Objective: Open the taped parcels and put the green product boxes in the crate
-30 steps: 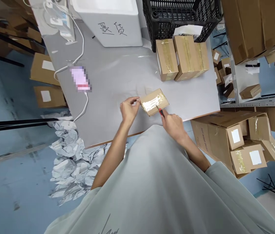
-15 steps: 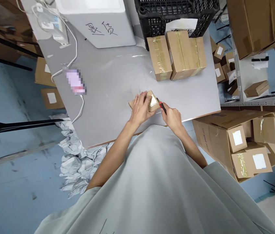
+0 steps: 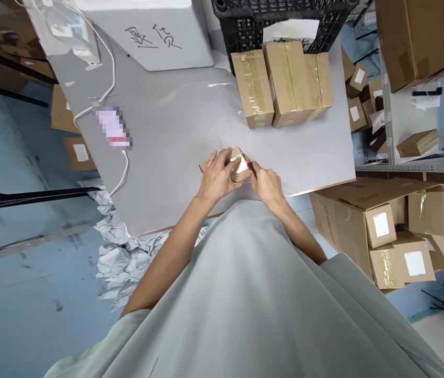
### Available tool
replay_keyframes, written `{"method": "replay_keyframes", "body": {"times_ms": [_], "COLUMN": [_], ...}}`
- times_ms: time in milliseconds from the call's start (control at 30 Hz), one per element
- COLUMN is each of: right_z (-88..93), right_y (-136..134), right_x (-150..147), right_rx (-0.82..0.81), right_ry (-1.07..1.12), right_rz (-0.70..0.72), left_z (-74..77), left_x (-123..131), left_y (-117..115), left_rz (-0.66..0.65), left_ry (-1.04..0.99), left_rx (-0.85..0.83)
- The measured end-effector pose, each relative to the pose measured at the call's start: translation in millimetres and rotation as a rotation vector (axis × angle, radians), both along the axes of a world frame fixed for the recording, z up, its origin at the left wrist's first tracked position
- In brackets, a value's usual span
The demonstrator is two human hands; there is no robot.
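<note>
The left hand [image 3: 217,176] grips the small cardboard box [image 3: 240,169] from above, fingers over its far edge and thumb by its near edge; the right hand [image 3: 268,185] is closed around a red-and-black box cutter [image 3: 251,168], whose tip points to 11 o'clock at the box's right end. Partly hidden, the box's long axis runs roughly from 8 to 2 o'clock. It is plain brown, with glossy tape catching the light. It is at the near edge of the grey table [image 3: 158,173]. Taped cartons [image 3: 253,89] stand at 1 o'clock from it, a white bin [image 3: 170,42] at 11.
</note>
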State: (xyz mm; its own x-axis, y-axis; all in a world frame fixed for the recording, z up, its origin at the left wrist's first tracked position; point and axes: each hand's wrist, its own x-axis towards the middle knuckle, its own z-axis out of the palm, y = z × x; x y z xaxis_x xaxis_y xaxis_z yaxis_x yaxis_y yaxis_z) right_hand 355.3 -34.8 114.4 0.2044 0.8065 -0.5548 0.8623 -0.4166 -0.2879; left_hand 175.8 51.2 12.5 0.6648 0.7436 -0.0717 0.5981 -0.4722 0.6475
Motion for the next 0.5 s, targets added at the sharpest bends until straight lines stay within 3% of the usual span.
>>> {"method": "replay_keyframes", "body": {"times_ms": [300,500], "right_z": [-1.2,3.7], "right_y": [6.1,0.4], "right_x": [-27.3,-30.4], "right_rx": [-0.031,-0.068], "right_ry": [-0.090,-0.130], "right_rz": [-0.012,0.007], "left_z": [5.6,2.5], "left_x": [1.1,-0.2], "left_y": [-0.2,-1.8], "left_rz": [-0.044,-0.044], "left_ry": [0.087,0.073], "left_rx": [0.101,0.112]}}
